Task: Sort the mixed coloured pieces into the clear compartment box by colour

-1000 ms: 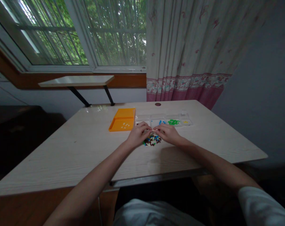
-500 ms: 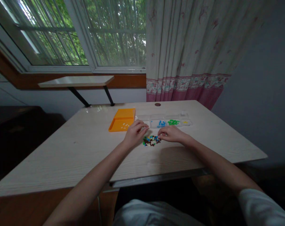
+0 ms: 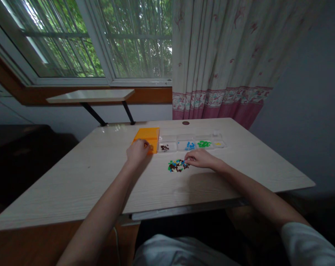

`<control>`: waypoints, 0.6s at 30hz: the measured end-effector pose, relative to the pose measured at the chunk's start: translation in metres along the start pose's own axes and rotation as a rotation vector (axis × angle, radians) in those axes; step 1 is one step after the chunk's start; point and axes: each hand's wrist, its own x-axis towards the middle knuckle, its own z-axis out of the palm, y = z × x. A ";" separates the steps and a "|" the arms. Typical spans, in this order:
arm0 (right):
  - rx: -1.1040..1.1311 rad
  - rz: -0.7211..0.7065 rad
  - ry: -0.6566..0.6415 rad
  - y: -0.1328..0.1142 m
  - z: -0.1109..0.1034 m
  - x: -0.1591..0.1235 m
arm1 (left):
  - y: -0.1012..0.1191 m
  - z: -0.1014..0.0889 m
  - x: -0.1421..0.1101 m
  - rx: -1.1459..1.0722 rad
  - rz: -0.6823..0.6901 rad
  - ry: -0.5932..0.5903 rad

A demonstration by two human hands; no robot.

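My left hand point(image 3: 137, 150) is over the front part of the open orange box point(image 3: 146, 132). Its fingers are pinched together, and whatever may be between them is too small to make out. At the right edge of a pile of small mixed-colour pieces point(image 3: 176, 166), brown, blue, green, yellow and white, is my right hand point(image 3: 202, 158). Its thumb and forefinger are closed over the pile, their contents hidden. Behind the pile, clear plastic trays hold sorted pieces: brown pieces point(image 3: 164, 147), blue pieces point(image 3: 190, 145), green pieces point(image 3: 204, 143) and yellow pieces point(image 3: 218, 144).
Both hands work above a pale wooden table point(image 3: 101, 184). A small raised shelf point(image 3: 92, 96) on black supports stands at the back left. A round brown cable hole point(image 3: 185, 123) lies near the back edge, before the curtain point(image 3: 219, 74) and window.
My left hand has moved left from beside the pile to above the orange box, uncovering the brown pieces in the clear tray. My right hand has barely moved.
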 end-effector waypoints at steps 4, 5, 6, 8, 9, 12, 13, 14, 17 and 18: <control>0.025 -0.006 0.000 -0.001 0.000 0.000 | -0.008 0.002 0.004 -0.004 -0.073 -0.030; 0.029 -0.001 -0.002 -0.002 -0.001 0.000 | -0.008 0.003 0.004 -0.001 -0.067 -0.025; 0.030 0.009 -0.001 -0.002 -0.001 0.000 | -0.007 0.004 0.005 0.001 -0.039 -0.019; 0.034 0.036 0.018 -0.003 -0.003 -0.001 | -0.004 0.008 0.004 -0.012 0.084 0.001; 0.045 0.053 0.037 -0.004 -0.004 -0.001 | -0.001 0.010 0.003 -0.037 0.178 0.011; 0.154 0.102 0.117 -0.005 -0.002 -0.001 | 0.014 0.018 -0.007 -0.176 0.490 -0.037; 0.213 0.117 0.137 -0.006 0.000 -0.001 | 0.019 0.020 -0.012 -0.225 0.579 -0.084; 0.274 0.132 0.149 -0.006 0.003 0.000 | 0.025 0.023 -0.017 -0.260 0.653 -0.127; 0.427 0.172 0.153 -0.010 0.011 0.004 | 0.039 0.028 -0.030 -0.307 0.788 -0.183; 0.466 0.187 0.149 -0.011 0.014 0.006 | 0.043 0.028 -0.032 -0.317 0.814 -0.189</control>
